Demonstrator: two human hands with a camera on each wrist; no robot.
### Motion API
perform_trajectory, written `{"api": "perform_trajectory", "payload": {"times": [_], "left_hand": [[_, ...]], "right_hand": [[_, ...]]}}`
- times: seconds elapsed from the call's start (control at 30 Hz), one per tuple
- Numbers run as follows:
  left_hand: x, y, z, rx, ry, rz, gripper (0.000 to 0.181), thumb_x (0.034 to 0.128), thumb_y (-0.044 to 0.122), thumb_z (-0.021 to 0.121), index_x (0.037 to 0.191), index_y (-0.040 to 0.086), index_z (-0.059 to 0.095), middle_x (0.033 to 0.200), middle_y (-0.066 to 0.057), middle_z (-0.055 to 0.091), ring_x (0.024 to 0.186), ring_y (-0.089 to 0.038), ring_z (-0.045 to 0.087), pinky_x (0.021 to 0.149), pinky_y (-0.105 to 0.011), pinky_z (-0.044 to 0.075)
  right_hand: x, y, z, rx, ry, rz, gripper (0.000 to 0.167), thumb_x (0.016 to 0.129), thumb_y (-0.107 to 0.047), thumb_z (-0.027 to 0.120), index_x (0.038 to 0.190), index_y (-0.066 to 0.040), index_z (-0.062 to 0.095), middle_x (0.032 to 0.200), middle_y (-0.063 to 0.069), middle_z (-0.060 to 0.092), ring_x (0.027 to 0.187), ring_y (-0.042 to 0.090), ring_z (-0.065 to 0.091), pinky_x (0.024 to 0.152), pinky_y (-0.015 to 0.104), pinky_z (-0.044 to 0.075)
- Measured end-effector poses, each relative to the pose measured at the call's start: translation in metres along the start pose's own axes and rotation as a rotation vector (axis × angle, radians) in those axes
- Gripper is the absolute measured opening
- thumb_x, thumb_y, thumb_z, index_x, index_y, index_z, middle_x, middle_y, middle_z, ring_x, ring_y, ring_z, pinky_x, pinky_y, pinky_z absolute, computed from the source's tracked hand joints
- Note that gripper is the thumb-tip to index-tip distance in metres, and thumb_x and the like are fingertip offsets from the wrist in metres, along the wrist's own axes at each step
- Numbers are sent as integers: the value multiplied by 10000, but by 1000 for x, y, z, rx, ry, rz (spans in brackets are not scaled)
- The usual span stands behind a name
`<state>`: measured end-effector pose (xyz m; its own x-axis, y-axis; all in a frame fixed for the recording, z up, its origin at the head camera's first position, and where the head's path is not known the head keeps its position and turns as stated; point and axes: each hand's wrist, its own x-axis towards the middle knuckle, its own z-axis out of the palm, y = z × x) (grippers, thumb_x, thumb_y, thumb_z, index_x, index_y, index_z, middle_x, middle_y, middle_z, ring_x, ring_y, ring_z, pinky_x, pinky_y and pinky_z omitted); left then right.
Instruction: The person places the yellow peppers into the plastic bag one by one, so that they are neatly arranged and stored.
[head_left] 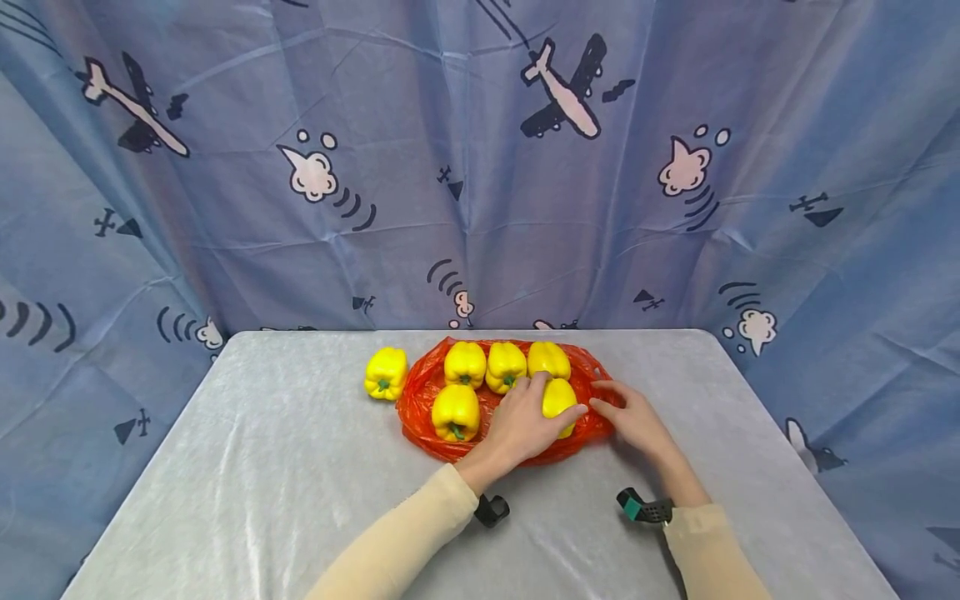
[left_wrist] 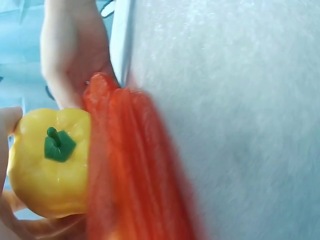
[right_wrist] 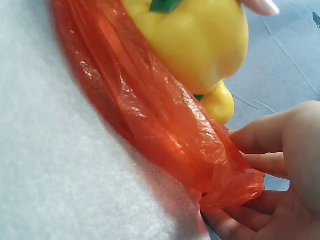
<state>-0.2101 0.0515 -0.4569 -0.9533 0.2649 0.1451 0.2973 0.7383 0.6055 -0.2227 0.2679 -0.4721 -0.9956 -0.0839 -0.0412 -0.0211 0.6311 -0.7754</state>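
Note:
A red plastic bag [head_left: 420, 417] lies spread open on the table, with several yellow bell peppers on it. My left hand [head_left: 522, 419] reaches over the bag and grips a yellow bell pepper [left_wrist: 42, 165] at the right side, thumb on one side and fingers on the other. In the right wrist view that pepper's lower part is behind the raised bag edge. My right hand [head_left: 637, 421] holds the bag's right edge, its fingers on both sides of the crumpled film [right_wrist: 235, 187]. Three peppers form the back row, one of them a pepper [head_left: 465, 364] at its left end; another pepper [head_left: 455, 412] sits at front left.
One more yellow bell pepper [head_left: 386, 373] stands on the table just left of the bag. A pale cloth covers the table [head_left: 262, 475]. Behind and beside it hangs a blue curtain [head_left: 405, 167] printed with planes. Both wrists wear black straps.

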Motion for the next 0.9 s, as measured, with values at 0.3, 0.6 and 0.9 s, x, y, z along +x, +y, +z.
{"api": "perform_trajectory", "payload": {"times": [0.3, 0.6, 0.9], "left_hand": [[2, 0, 14, -50, -15, -40, 842, 878, 760, 559, 1444, 140, 494, 1302, -122, 583, 1068, -282, 622, 945, -428, 531], [3, -4, 18, -70, -58, -43, 850, 859, 702, 645, 1478, 147, 463, 1338, -107, 560, 1104, -259, 603, 972, -412, 511], [3, -4, 17, -53, -74, -53, 890, 853, 730, 633, 1504, 152, 448, 1367, -122, 559, 1146, -269, 599, 991, -428, 508]], "right_hand": [[-1, 0, 0, 4, -7, 7, 469, 1035, -244, 581, 1425, 10, 525, 1504, 301, 433, 1412, 489, 341, 1140, 679, 250], [-1, 0, 0, 14, -10, -3, 452, 1035, -219, 582, 1415, 20, 531, 1495, 306, 441, 1406, 492, 346, 1143, 677, 246], [-1, -1, 0, 3, -11, -3, 460, 1033, -243, 587, 1411, 14, 537, 1490, 304, 446, 1403, 488, 351, 1141, 677, 250]]}}
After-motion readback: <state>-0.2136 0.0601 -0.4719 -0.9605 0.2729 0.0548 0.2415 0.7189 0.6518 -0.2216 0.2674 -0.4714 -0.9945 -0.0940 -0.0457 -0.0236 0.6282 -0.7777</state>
